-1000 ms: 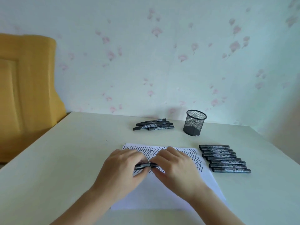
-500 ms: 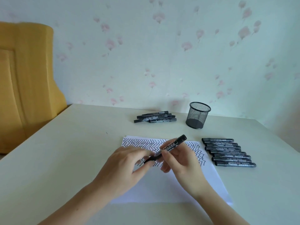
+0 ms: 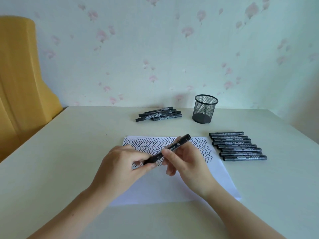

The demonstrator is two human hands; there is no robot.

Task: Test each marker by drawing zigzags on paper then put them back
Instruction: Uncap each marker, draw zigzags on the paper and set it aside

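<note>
A black marker point(image 3: 170, 148) is held tilted above the white paper point(image 3: 183, 187), its far end pointing up and to the right. My right hand point(image 3: 186, 163) grips the marker's barrel. My left hand point(image 3: 120, 166) pinches its lower end, where the cap sits. Rows of black zigzags point(image 3: 146, 144) cover the paper's far part. A neat row of several black markers point(image 3: 239, 146) lies on the table right of the paper. A loose pile of several more markers point(image 3: 159, 114) lies near the wall.
A black mesh pen cup point(image 3: 205, 108) stands near the wall, right of the pile. A yellow padded chair back point(image 3: 20, 87) rises at the table's left edge. The pale table point(image 3: 60, 152) reaches the flowered wall.
The marker was level between both hands a second ago; it has since been tilted, its far end raised to the right. Both hands keep their hold.
</note>
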